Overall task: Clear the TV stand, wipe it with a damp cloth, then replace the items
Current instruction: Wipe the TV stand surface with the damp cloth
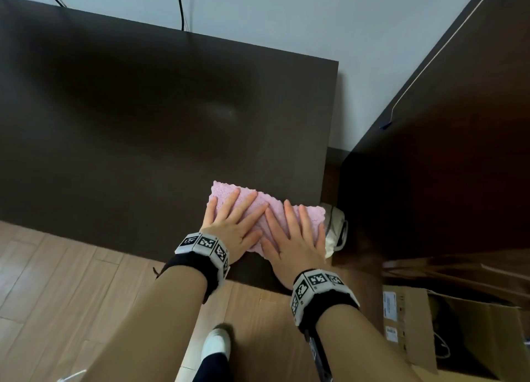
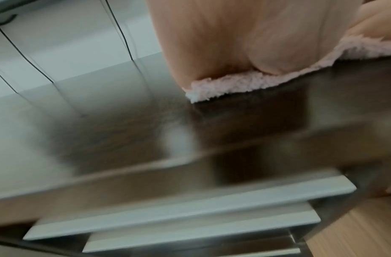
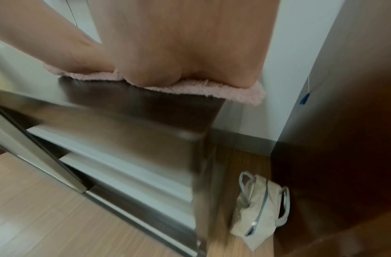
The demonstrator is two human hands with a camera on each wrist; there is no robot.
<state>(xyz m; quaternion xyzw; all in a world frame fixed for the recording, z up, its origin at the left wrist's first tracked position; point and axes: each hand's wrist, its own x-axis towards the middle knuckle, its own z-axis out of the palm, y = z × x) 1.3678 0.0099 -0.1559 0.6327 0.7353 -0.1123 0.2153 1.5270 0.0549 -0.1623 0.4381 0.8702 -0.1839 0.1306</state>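
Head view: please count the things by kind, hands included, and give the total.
Hands: 2 (left hand, right hand)
Pink cloth: 1
TV stand: 1
Beige bag: 1
Cardboard box: 1
Total: 6

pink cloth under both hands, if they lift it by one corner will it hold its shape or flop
The pink cloth would probably flop: it looks soft and fluffy and lies flat on the TV stand. It likely slides easily when pushed, since the top looks smooth and glossy. The left hand and right hand press it with flat fingers, so it may bunch without that pressure.
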